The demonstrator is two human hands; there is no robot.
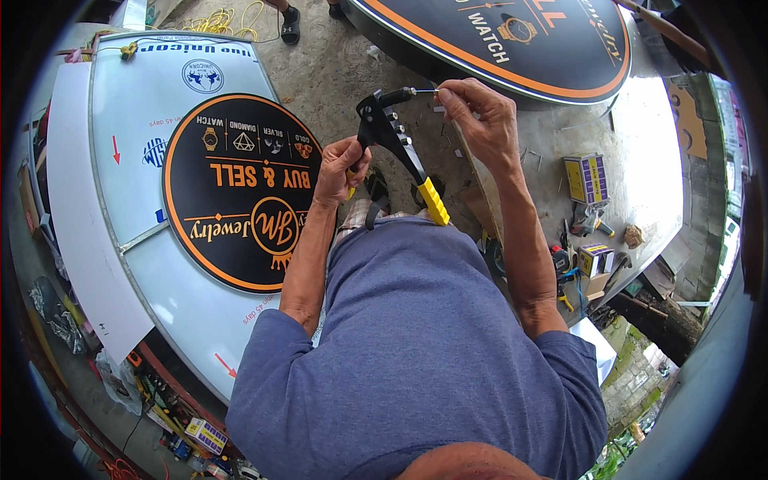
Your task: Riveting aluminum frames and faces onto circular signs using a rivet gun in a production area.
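Left hand [340, 168] clamped on one yellow-grip handle of the hand riveter [392, 132], held up in front of the chest, right hand [480, 120] w/ fingers [445, 96] pinched on a rivet [424, 91] at the nose: I'd seat the pin fully & straight, handles apart, before squeezing.

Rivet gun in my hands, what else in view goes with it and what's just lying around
In hand:
- rivet gun, black with yellow grips, held by the left hand
- thin rivet pin at its nose, pinched by the right hand

Lying about:
- round black and orange sign on a white panel
- second black sign
- small purple and yellow boxes
- yellow cord
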